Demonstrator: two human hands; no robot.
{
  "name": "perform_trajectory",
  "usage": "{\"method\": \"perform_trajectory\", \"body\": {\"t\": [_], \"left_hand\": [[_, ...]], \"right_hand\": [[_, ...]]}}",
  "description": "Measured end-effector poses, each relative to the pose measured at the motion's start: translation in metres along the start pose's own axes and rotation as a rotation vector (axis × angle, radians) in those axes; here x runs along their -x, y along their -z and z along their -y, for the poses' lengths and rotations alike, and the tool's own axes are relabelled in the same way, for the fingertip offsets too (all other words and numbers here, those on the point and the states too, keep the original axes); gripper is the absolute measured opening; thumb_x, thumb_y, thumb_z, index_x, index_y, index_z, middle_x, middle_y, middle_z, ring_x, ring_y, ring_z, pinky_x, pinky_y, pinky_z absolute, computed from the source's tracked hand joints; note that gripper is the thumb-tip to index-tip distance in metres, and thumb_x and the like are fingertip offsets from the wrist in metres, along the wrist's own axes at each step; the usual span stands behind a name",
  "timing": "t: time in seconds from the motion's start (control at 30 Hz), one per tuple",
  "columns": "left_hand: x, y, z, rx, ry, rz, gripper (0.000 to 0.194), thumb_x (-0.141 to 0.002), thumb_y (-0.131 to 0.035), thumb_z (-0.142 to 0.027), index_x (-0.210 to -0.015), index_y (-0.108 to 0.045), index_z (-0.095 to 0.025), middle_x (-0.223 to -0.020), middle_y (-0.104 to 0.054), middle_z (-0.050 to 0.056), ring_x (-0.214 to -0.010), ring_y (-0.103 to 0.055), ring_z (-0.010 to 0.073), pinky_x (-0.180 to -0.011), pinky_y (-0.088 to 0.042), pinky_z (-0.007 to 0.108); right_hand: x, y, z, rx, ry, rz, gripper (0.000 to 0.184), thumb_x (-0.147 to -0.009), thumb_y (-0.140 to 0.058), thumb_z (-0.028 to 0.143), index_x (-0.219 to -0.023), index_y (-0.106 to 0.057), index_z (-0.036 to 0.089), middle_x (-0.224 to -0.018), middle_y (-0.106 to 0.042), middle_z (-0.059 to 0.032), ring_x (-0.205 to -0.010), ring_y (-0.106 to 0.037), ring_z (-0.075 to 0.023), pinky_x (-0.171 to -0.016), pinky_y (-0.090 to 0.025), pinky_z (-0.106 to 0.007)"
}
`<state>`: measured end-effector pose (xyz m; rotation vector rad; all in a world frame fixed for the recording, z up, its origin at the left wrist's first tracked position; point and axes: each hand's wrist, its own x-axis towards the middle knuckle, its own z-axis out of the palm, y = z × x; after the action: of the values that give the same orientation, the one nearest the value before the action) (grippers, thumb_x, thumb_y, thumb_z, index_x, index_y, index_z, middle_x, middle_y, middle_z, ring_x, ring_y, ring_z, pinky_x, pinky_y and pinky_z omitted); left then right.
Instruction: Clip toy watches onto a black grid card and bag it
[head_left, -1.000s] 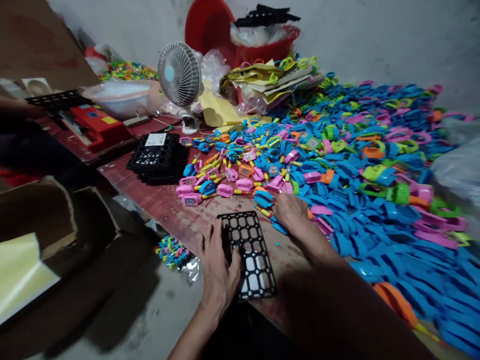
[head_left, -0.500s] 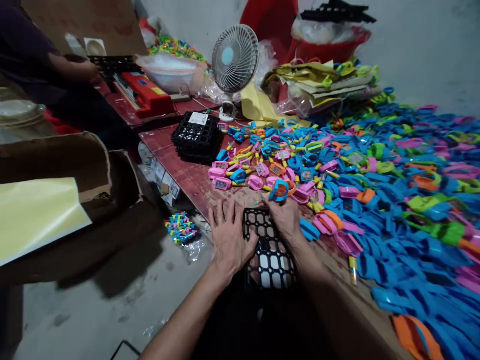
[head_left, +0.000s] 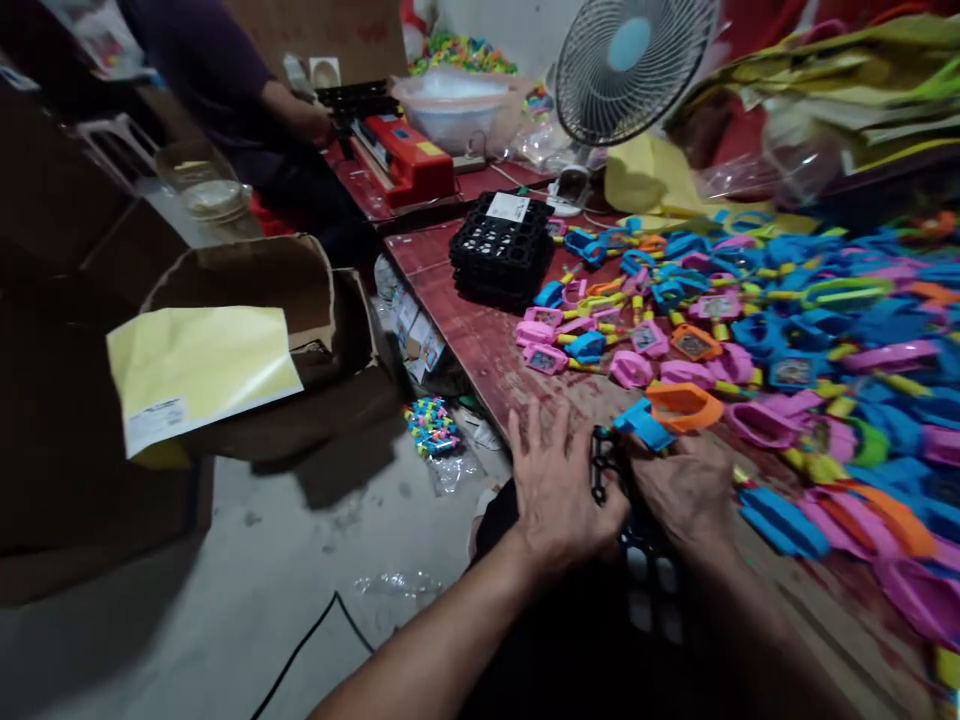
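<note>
My left hand (head_left: 559,490) lies flat, fingers spread, on the near-left edge of the black grid tray (head_left: 609,470), which sits at the front edge of the bench (head_left: 480,345); most of the tray is hidden under both hands. My right hand (head_left: 686,490) is curled over the tray's top end, next to a blue toy piece (head_left: 643,424) and an orange toy piece (head_left: 684,403). Whether the fingers actually pinch either piece I cannot tell; the view is blurred there.

Surroundings: loose pile of toy watches (head_left: 787,330), pink, blue, orange and green, covers the bench to my right. A stack of black trays (head_left: 501,245) stands further up the bench, the desk fan (head_left: 626,65) beyond it. On the floor to the left, an open cardboard box (head_left: 300,330) with a yellow sheet (head_left: 202,375) over it, and a small bag of coloured parts (head_left: 433,425).

A co-worker's arm (head_left: 289,105) rests by the red machine (head_left: 405,155) at the far end.

Risks, as judged:
- Tray overhangs the bench edge towards me; uneven pressure from the left hand could tip it off onto the floor.
- Loose pieces crowd the tray; a sweep of the right hand could knock some over the edge.
- Cells are covered by my hands, so a piece could seat crooked unnoticed.
</note>
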<state>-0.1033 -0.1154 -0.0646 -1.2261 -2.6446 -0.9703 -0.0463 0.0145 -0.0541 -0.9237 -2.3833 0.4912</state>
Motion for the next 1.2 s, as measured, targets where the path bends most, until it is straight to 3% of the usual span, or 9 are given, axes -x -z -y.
{"method": "perform_trajectory", "body": {"t": [0.27,0.4,0.5,0.63,0.73,0.83,0.97,1.13,1.2], "left_hand": [[0.001,0.007,-0.001,0.051,0.013,0.035,0.064,-0.081,-0.058,-0.046,-0.137,-0.050,-0.017,-0.156,-0.039,0.009,-0.149,-0.019,0.0376,-0.124,-0.007,0.060],[-0.002,0.018,0.003,0.112,0.008,0.094,0.065,-0.084,-0.057,-0.039,-0.142,-0.044,-0.014,-0.154,-0.043,0.011,-0.148,-0.025,0.0351,-0.123,-0.010,0.060],[-0.009,0.023,0.009,0.151,-0.007,0.115,0.061,-0.084,-0.059,-0.034,-0.140,-0.047,-0.012,-0.151,-0.047,0.012,-0.147,-0.027,0.0355,-0.122,-0.008,0.061],[-0.028,0.017,0.007,0.335,-0.132,0.158,0.057,-0.086,-0.061,-0.029,-0.137,-0.047,-0.010,-0.144,-0.054,0.017,-0.135,-0.046,0.0315,-0.115,-0.033,0.050],[-0.039,0.008,0.002,0.411,-0.238,0.240,0.032,-0.089,-0.053,-0.018,-0.120,-0.061,-0.013,-0.117,-0.070,0.010,-0.106,-0.065,0.0217,-0.094,-0.050,0.034],[-0.040,0.000,-0.001,0.410,-0.259,0.265,0.019,-0.088,-0.053,-0.015,-0.101,-0.068,-0.016,-0.099,-0.073,0.007,-0.092,-0.065,0.0205,-0.084,-0.051,0.031],[-0.037,-0.004,0.000,0.386,-0.268,0.252,0.019,-0.086,-0.055,-0.012,-0.097,-0.068,-0.019,-0.101,-0.072,0.005,-0.098,-0.060,0.0227,-0.092,-0.047,0.035],[-0.037,-0.005,0.001,0.358,-0.294,0.268,0.017,-0.093,-0.054,-0.022,-0.102,-0.069,-0.020,-0.104,-0.073,0.003,-0.097,-0.057,0.0223,-0.092,-0.045,0.035],[-0.038,-0.005,0.002,0.333,-0.291,0.277,0.019,-0.094,-0.055,-0.025,-0.108,-0.068,-0.020,-0.107,-0.072,0.003,-0.098,-0.057,0.0227,-0.092,-0.045,0.036]], "right_hand": [[0.001,-0.003,0.010,0.013,0.074,-0.040,0.033,-0.077,-0.050,0.050,-0.066,-0.058,0.020,-0.055,-0.055,-0.0049,-0.049,-0.046,-0.0172,-0.051,-0.032,-0.029],[0.001,0.020,0.002,0.014,0.233,0.038,0.021,-0.079,-0.047,0.038,-0.081,-0.059,0.021,-0.066,-0.061,-0.0061,-0.056,-0.052,-0.0203,-0.054,-0.036,-0.030],[0.015,0.043,-0.004,0.106,0.329,-0.024,0.013,-0.081,-0.042,0.026,-0.073,-0.050,0.023,-0.064,-0.055,-0.0039,-0.054,-0.049,-0.0189,-0.056,-0.035,-0.031],[0.032,0.050,-0.009,0.141,0.319,-0.046,0.017,-0.082,-0.041,0.023,-0.065,-0.041,0.025,-0.058,-0.049,-0.0017,-0.051,-0.045,-0.0175,-0.054,-0.033,-0.030],[0.030,0.038,-0.012,0.097,0.279,-0.008,0.017,-0.083,-0.038,0.027,-0.066,-0.043,0.024,-0.056,-0.049,-0.0018,-0.050,-0.045,-0.0174,-0.053,-0.033,-0.030],[0.025,0.033,-0.009,0.180,0.274,-0.011,0.019,-0.080,-0.039,0.031,-0.064,-0.045,0.023,-0.053,-0.050,-0.0033,-0.046,-0.044,-0.0174,-0.050,-0.030,-0.030],[0.021,0.046,0.004,0.343,0.239,-0.088,0.021,-0.075,-0.047,0.037,-0.062,-0.054,0.021,-0.049,-0.050,-0.0048,-0.042,-0.042,-0.0182,-0.048,-0.026,-0.031],[0.024,0.075,-0.003,0.042,0.208,0.232,0.033,-0.079,-0.054,0.046,-0.056,-0.057,0.023,-0.044,-0.050,-0.0007,-0.040,-0.048,-0.0171,-0.041,-0.033,-0.028],[0.035,0.087,-0.019,-0.016,0.161,0.261,0.038,-0.081,-0.055,0.050,-0.053,-0.054,0.025,-0.046,-0.053,-0.0010,-0.042,-0.052,-0.0178,-0.040,-0.037,-0.028]]}}
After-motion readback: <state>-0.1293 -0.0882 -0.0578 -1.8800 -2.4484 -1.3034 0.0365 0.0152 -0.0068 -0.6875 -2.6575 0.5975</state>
